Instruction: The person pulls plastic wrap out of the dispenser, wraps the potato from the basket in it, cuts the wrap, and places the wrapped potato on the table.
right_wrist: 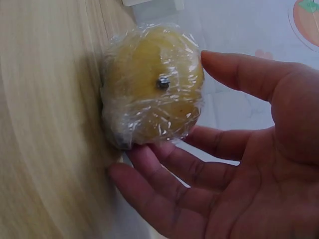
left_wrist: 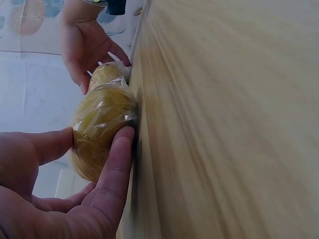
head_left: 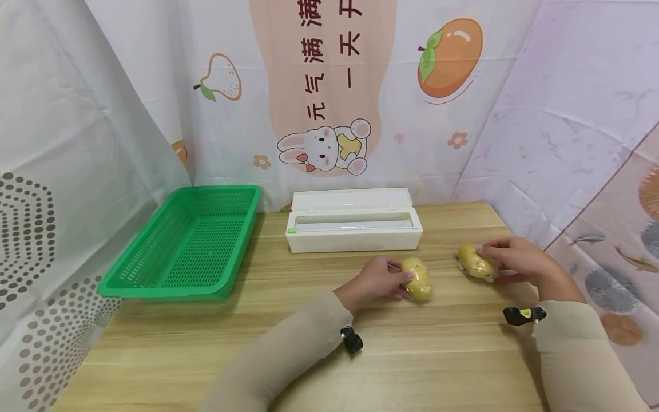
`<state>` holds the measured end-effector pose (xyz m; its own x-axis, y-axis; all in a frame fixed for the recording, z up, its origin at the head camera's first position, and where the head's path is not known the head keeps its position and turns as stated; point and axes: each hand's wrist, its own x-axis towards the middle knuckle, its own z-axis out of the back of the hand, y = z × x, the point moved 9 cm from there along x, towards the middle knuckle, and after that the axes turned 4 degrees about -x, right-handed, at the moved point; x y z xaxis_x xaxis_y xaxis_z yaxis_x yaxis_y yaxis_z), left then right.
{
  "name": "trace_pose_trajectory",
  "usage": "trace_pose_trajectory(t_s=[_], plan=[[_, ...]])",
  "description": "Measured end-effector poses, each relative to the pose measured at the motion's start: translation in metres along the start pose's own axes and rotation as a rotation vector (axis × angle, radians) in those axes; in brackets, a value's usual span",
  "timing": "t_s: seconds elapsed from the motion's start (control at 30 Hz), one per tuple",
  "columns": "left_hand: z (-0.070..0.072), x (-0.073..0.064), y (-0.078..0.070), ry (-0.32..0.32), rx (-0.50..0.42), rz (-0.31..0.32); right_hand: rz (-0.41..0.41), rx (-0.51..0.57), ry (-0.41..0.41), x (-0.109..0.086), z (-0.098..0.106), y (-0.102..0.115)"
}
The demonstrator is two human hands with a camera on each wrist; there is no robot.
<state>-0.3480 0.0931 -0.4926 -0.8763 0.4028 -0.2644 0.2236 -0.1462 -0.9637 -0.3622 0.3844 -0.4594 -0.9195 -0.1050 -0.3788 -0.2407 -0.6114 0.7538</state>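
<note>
Two yellow pears, each wrapped in clear cling film, are at the table's right half. My left hand (head_left: 380,278) holds the nearer-to-middle pear (head_left: 418,280), thumb on one side and fingers on the other; its film shines in the left wrist view, low beside the tabletop. Farther right, my right hand (head_left: 517,260) has thumb and fingers on either side of the other pear (head_left: 475,261). In the right wrist view that wrapped pear (right_wrist: 154,84) shows a dark spot at its end, with the thumb at its upper edge and fingertips beneath.
A white cling film box (head_left: 355,237) stands behind the hands, its lid raised at the back. At the left is a green plastic basket (head_left: 237,269) with perforated sides. Printed cloth (head_left: 381,149) hangs round the wooden table (head_left: 412,366).
</note>
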Motion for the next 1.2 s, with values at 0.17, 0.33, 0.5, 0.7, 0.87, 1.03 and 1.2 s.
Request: trace_pose_trajectory(t_s=[0.17,0.33,0.5,0.7,0.87,1.03,1.2], plan=[[-0.012,0.011,-0.006,-0.033,0.021,0.007,-0.003,0.033,0.019,0.003,-0.002,-0.004],[-0.023,0.022,-0.012,-0.062,0.056,0.028,-0.001,0.042,0.017,0.003,-0.002,-0.003],[-0.034,0.033,-0.017,-0.082,0.068,0.031,-0.003,0.065,0.023,0.005,-0.003,-0.006],[-0.048,0.043,-0.027,-0.114,0.074,0.009,-0.004,0.073,0.029,0.006,-0.001,-0.009],[-0.055,0.049,-0.028,-0.136,0.030,0.015,0.000,0.090,0.041,0.006,-0.001,-0.010],[-0.056,0.053,-0.026,-0.157,0.007,0.019,0.006,0.102,0.038,0.009,0.000,-0.011],[-0.060,0.057,-0.026,-0.158,0.016,0.011,0.005,0.122,0.030,0.009,0.002,-0.016]])
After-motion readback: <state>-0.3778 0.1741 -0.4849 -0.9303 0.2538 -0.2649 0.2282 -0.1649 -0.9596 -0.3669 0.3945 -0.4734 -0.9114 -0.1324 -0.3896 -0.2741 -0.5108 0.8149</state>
